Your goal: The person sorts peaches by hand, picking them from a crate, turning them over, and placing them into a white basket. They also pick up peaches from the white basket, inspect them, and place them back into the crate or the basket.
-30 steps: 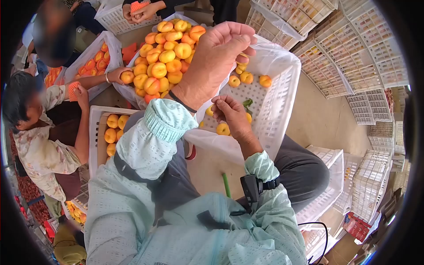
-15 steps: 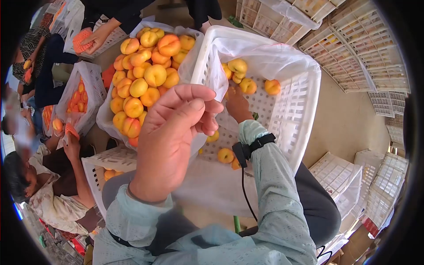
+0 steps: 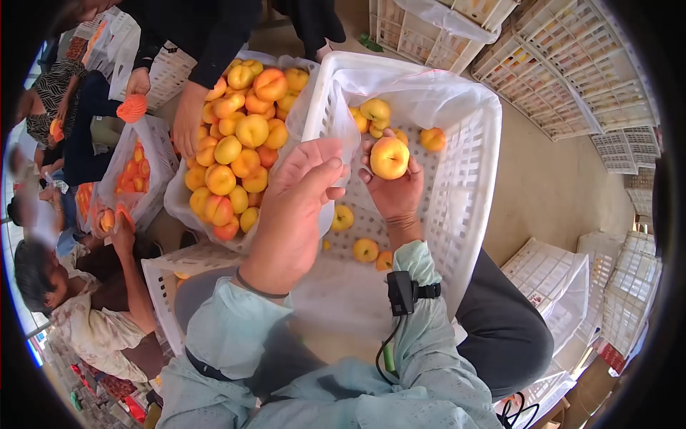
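Note:
My right hand [image 3: 394, 187] is palm up above a white lined crate [image 3: 482, 187], its fingers wrapped round a yellow-orange peach [image 3: 389, 158]. My left hand [image 3: 291, 204] is raised between this crate and the heap of peaches [image 3: 228, 149], palm turned inward, fingers extended and slightly curled, holding nothing. Inside the white crate several loose peaches lie on the perforated bottom, among them one near the right wall [image 3: 433, 139] and one lower down [image 3: 365, 249]. A co-worker's hand [image 3: 189, 118] touches the left edge of the heap.
Another person at the left holds a peach [image 3: 107, 220] and an orange foam net. A lined crate of orange-wrapped fruit [image 3: 143, 189] stands left of the heap. Stacked white crates [image 3: 564, 64] are at the upper right, with more crates [image 3: 547, 275] at the lower right.
My right hand has risen from the crate bottom and turned palm up with a peach in it. My left hand has shifted slightly down. A co-worker's hand has reached to the heap.

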Motion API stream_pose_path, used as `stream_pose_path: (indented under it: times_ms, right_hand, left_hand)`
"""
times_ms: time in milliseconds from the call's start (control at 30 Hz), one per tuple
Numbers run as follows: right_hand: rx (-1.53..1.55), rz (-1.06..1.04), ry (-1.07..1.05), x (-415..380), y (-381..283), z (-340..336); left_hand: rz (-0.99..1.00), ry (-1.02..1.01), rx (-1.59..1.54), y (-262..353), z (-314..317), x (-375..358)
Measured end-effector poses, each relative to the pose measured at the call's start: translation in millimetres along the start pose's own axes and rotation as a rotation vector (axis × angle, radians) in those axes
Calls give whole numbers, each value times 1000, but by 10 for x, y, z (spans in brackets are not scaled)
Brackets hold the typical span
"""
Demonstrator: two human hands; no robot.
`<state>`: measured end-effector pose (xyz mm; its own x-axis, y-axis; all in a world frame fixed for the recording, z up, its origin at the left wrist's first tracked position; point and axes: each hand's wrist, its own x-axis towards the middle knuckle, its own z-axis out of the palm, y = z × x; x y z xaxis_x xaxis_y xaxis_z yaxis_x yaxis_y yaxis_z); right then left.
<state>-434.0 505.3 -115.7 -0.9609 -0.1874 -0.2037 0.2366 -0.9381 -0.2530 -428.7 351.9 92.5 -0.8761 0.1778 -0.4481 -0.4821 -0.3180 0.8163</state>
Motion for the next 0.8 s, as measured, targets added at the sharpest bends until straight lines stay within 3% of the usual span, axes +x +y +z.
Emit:
stream_pose_path:
  times_ms: [100,167,200,233,300,367,433,467,533,633,800]
  right_hand:
    - [8,-153,-124,-170,42,700]
    - [-413,-236,-68,-302,76,1111]
    - [-599,-244,-127,-338,65,1184]
    - [-778,-350,-229,-249,14,1058]
    - [-738,-382,27,-40,-103,879]
    - [-1094,-372,380,359,-245,401]
    - [-1718,-346,541,783,-340,-219]
    - [-1716,-342,539,942,-324,-378]
    - [-2128,-469,456,1174,-265,-575]
    - [-2158,-254,570,1232,-228,-434]
    - [-2036,-376,662,1132,-149,-998]
  left_hand:
    - [-84,139,-56,-88,57,-8]
    - [-146,179,-129,-100,78,-19]
    - [-177,87,-282,-100,71,-20]
    - [-208,-7,-433,-98,54,-20]
    - [-207,-28,-467,-76,12,-31]
    - [-221,-79,-528,-41,-1,-50]
    - [-234,-82,-541,-49,14,-100]
    - [-251,-120,-528,-68,20,-117]
    - [-294,-143,-473,-88,38,-151]
    - [-333,-117,-406,-145,52,-156]
    - [-327,-79,-371,-96,88,-146]
